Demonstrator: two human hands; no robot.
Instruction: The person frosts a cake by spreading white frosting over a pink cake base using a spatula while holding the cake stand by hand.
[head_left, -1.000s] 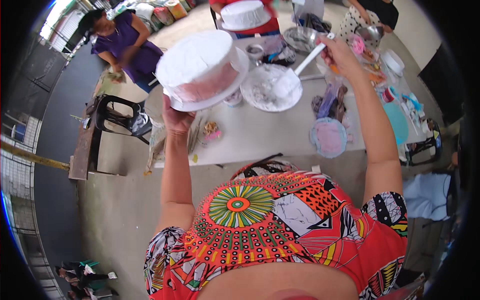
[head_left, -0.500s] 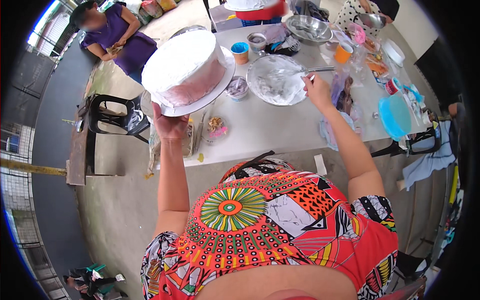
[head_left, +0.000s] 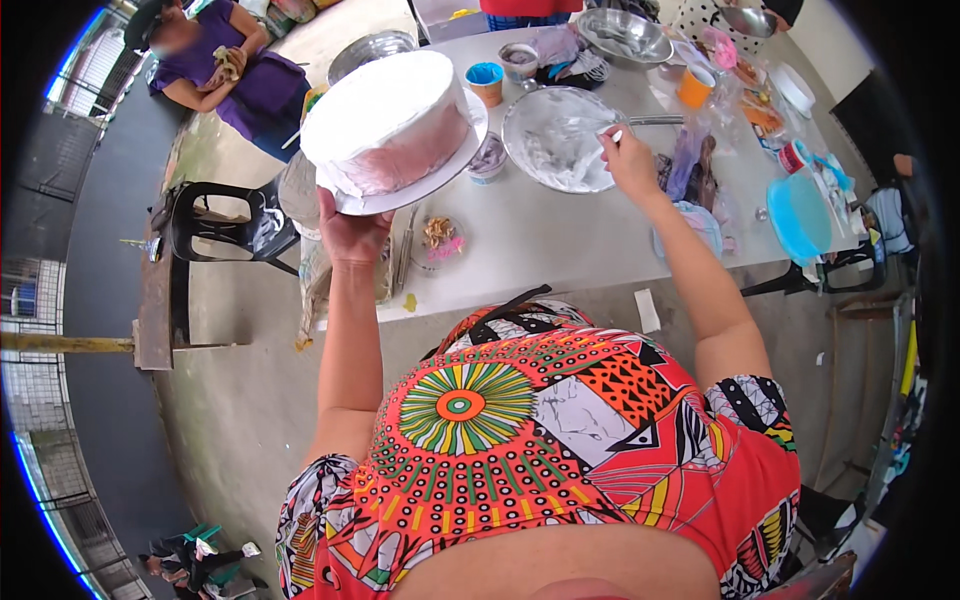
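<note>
White cake point(head_left: 385, 125), left hand point(head_left: 355, 235) cupping board edge point(head_left: 447, 178), right hand point(head_left: 632, 168) pinching handle point(head_left: 616, 136) — tabletop point(head_left: 545, 225) between

Downward fisheye view, head-worn

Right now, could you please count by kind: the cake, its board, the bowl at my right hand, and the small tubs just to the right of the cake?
Cake, held up by the left hand: 1
White board, under the cake: 1
Bowl, at the right hand: 1
Small tubs: 3
Total: 6
</note>
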